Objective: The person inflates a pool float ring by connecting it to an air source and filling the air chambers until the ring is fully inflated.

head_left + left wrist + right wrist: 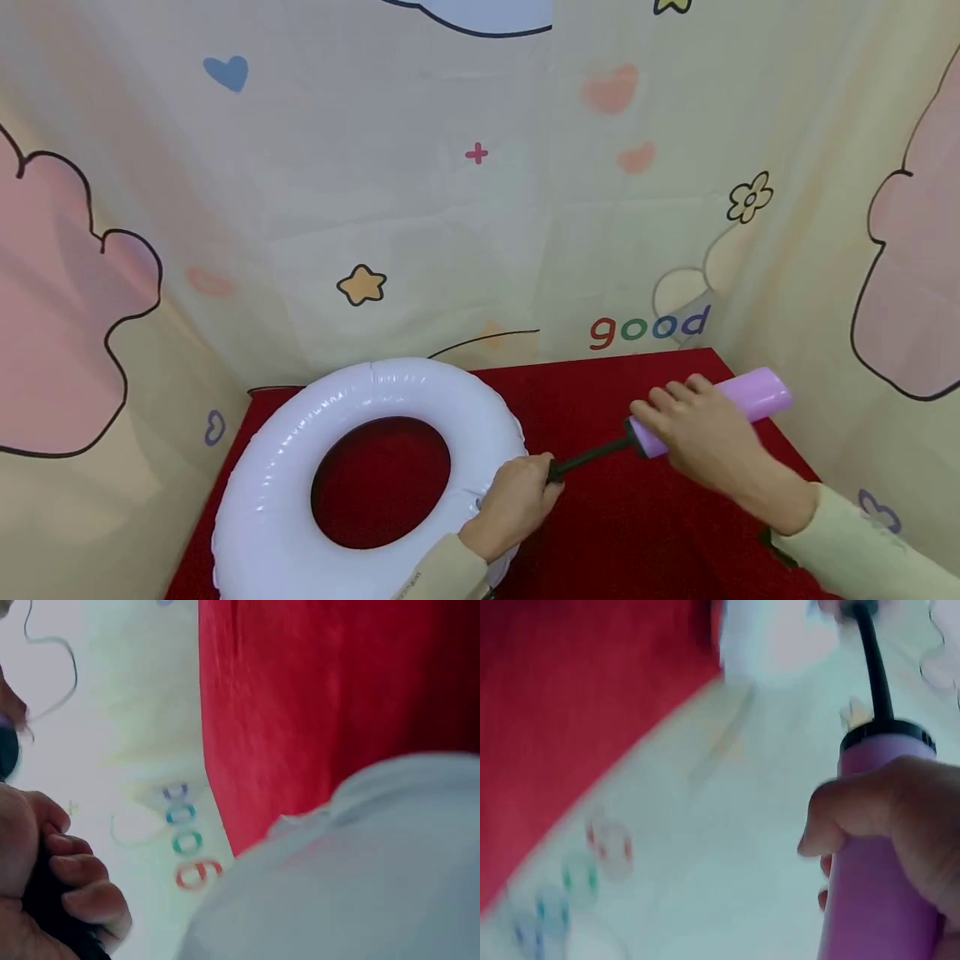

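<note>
Red tabletop (585, 392) before a printed backdrop (420, 208): white ring (262, 492) at left, lilac pump (757, 393) at right

At far left, a pink cloud (60, 308) with a black outline is printed on the backdrop's side. Next comes the ring, plump and glossy, lying on the tabletop with red showing through its hole; its near edge runs out of the head view. Above it, the backdrop carries a blue heart (228, 73) and, lower down, an orange star (362, 285).

Over the ring's right side is the person's left grip (513, 504), clenched on the pump's black handle (556, 472). The left wrist view shows the fingers curled round it; whether this grip touches the ring, I cannot tell. From the handle, a black rod (596, 455) slants up rightward into the pump's dark cap (637, 438), bare between the two grips.

Behind the cap, the word "good" (649, 327) stands in coloured letters just above the tabletop's far edge. The pump is held to the right of the ring, apart from it. Its barrel is grasped near the cap by the right grip (708, 433), and its far end juts out beyond the knuckles. A pale green sleeve (862, 542) covers that forearm. At far right, another pink cloud (915, 283) fills the backdrop's side.
</note>
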A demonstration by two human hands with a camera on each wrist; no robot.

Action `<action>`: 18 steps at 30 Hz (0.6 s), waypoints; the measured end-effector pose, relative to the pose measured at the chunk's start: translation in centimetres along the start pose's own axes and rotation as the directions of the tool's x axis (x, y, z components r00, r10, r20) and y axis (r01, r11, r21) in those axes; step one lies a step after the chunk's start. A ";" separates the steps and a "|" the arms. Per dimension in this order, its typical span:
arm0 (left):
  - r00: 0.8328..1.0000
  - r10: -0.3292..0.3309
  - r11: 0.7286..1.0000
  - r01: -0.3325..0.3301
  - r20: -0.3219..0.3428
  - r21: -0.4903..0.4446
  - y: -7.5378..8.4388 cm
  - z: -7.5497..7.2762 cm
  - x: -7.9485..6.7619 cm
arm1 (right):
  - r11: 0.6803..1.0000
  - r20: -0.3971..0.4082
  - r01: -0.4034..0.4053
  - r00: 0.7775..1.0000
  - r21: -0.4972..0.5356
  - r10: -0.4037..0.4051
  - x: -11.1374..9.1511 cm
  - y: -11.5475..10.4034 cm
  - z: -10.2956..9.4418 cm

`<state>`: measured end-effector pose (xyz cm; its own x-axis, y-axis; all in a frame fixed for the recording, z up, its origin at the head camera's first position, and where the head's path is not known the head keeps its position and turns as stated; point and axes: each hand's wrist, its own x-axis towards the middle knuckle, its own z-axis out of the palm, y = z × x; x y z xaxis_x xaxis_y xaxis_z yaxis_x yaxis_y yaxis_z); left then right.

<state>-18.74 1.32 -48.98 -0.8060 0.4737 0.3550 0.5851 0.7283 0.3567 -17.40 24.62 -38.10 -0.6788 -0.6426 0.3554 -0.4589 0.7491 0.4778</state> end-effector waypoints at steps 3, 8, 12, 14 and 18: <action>0.999 0.042 0.998 -0.042 -0.012 0.045 0.5 0.4 0.9 | 1.000 -0.029 0.025 0.999 0.019 -0.024 0.8 -2.6 1.5; 0.999 0.031 0.994 -0.030 -0.006 0.107 0.5 0.5 1.1 | 0.998 -0.028 0.023 0.999 0.060 -0.021 1.8 -5.1 3.2; 1.000 0.030 0.992 -0.030 0.000 0.120 0.2 0.1 0.8 | 0.997 0.035 0.012 0.999 0.070 -0.015 1.2 -3.6 2.3; 0.999 0.040 0.994 -0.039 -0.003 0.098 0.0 0.1 0.6 | 0.998 0.050 0.005 0.999 0.069 -0.008 0.6 -2.2 1.4; 0.999 0.042 0.997 -0.040 -0.030 0.060 -0.3 -0.1 0.4 | 0.998 0.059 -0.031 0.998 0.045 0.028 -0.4 0.5 -0.3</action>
<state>-19.20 1.24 -48.82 -0.7778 0.4889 0.3949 0.6104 0.7371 0.2899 -17.21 25.22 -37.76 -0.7240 -0.6106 0.3210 -0.4631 0.7751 0.4297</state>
